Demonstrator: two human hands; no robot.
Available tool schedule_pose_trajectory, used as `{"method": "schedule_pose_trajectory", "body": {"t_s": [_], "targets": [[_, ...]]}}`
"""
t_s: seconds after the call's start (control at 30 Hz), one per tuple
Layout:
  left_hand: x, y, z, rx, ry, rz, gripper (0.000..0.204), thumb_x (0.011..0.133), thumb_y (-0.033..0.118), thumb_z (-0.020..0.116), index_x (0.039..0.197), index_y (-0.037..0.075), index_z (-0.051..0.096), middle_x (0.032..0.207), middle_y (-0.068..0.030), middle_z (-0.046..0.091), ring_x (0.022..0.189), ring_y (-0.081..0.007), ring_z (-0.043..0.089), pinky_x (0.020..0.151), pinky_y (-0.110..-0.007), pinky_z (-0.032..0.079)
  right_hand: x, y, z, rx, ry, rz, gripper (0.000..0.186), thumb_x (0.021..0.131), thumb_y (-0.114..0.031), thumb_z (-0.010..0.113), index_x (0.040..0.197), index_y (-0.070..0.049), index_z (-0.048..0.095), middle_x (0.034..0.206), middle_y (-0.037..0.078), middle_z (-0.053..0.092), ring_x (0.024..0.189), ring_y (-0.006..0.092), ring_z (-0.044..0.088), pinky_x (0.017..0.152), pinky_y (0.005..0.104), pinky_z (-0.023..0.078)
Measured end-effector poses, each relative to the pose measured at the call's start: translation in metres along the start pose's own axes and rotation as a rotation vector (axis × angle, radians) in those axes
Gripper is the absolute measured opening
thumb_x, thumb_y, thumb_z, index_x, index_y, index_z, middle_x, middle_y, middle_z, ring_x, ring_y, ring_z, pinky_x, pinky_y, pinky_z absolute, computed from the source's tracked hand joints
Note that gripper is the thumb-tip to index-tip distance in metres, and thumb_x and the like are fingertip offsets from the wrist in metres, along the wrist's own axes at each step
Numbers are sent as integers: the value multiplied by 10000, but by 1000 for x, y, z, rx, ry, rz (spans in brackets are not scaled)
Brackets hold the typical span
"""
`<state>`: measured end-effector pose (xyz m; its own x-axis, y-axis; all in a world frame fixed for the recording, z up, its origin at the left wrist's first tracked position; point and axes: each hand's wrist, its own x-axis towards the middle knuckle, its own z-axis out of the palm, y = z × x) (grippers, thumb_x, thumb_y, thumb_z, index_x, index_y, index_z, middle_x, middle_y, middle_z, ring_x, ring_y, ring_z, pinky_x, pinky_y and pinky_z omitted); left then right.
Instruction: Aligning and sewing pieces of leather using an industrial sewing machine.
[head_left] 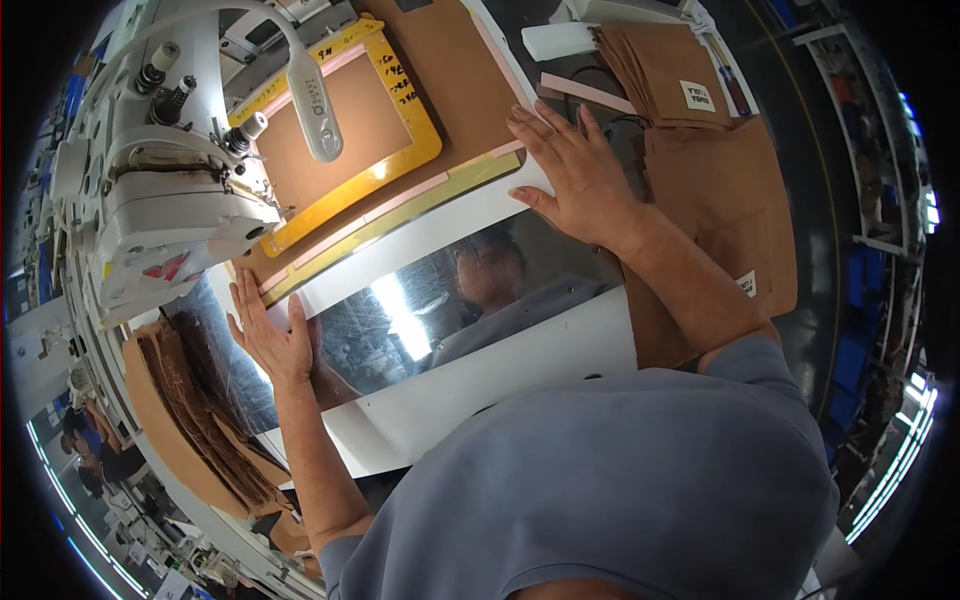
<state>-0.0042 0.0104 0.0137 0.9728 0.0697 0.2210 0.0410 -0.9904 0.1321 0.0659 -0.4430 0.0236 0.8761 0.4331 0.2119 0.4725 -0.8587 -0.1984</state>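
Note:
A brown sheet point(460, 75) lies flat on the machine bed, with a yellow frame point(415, 150) on top of it. Along its near edge runs a pale yellow and pink strip point(405, 208). My left hand point(272, 338) rests with spread fingers at the near left corner of the sheet, the fingertips touching its edge. At the right end of the strip, my right hand point(585, 185) lies flat, fingers stretched over the sheet's right edge. Neither hand grasps anything. The white sewing machine head point(175, 225) stands over the frame's left side.
A white lamp point(315, 115) hangs over the frame. Nearest me is a shiny metal plate point(460, 300). Stacks of brown pieces lie at the right point(665, 80) and lower left point(190, 420). A screwdriver point(735, 90) sits at the far right. Other people point(100, 440) are in the left background.

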Motion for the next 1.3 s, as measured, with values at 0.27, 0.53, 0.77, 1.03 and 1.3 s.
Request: {"method": "schedule_pose_trajectory", "body": {"t_s": [0.27, 0.53, 0.77, 1.03, 1.3], "targets": [[-2, 1, -3, -5, 58, -20, 732, 906, 446, 647, 1523, 78, 509, 1568, -132, 517, 1505, -297, 412, 1254, -522, 178, 4, 1, -3, -10, -32, -73, 701, 1006, -439, 611, 1530, -7, 440, 1586, 181, 452, 1498, 388, 382, 1202, 610, 301], [-4, 0, 1, 8, 72, -72, 733, 911, 464, 616, 1528, 81, 512, 1592, -101, 500, 1518, -279, 398, 1262, -497, 165, 3, 4, 0, -53, -24, -122, 683, 1031, -435, 578, 1541, -5, 427, 1583, 196, 458, 1500, 397, 383, 1193, 611, 316], [-5, 5, 1, 34, 80, -108, 721, 893, 462, 618, 1501, 80, 546, 1597, -74, 496, 1533, -254, 370, 1274, -503, 150, 3, 7, 0, -69, -29, -130, 687, 1042, -461, 548, 1544, -9, 423, 1589, 192, 453, 1505, 393, 376, 1202, 603, 311], [-6, 3, 1, -2, 80, -121, 708, 892, 449, 616, 1475, 50, 568, 1599, -90, 486, 1543, -268, 346, 1277, -511, 156, 2, 6, 3, -83, -16, -129, 673, 1044, -442, 552, 1545, -13, 423, 1594, 185, 445, 1505, 396, 373, 1207, 598, 302], [-1, 0, 1, -72, 109, -43, 780, 899, 475, 641, 1547, 75, 475, 1604, -120, 474, 1540, -311, 348, 1267, -516, 174, 3, 3, 3, -19, 47, -82, 633, 1018, -369, 587, 1536, -36, 439, 1576, 178, 457, 1489, 395, 385, 1210, 597, 290]]}}
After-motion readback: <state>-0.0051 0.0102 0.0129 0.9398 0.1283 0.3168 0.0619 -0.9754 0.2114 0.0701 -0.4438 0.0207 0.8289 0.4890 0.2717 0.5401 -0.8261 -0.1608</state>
